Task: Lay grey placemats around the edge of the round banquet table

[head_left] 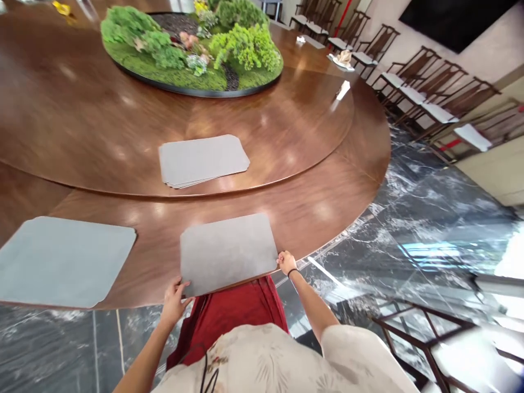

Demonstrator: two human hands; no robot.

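Left hand (175, 297) gripping mat (228, 252) corner | right hand (286, 263) pinching opposite corner | risk: overhanging surface (327, 202) edge, could tip floorward.

**Legible text: none recorded**

Item survey, head view. No words, labels, brand marks, numbers or signs can be read on any surface. The grey placemat (228, 252) at the tabletop (319, 207) edge is plain, as are the mat (61, 261) beside it and the stack of mats (202, 160) on the raised centre disc. The dark wall screen (454, 19) shows no characters. The print on the person's pale garment (262, 360) is a pattern, not lettering.
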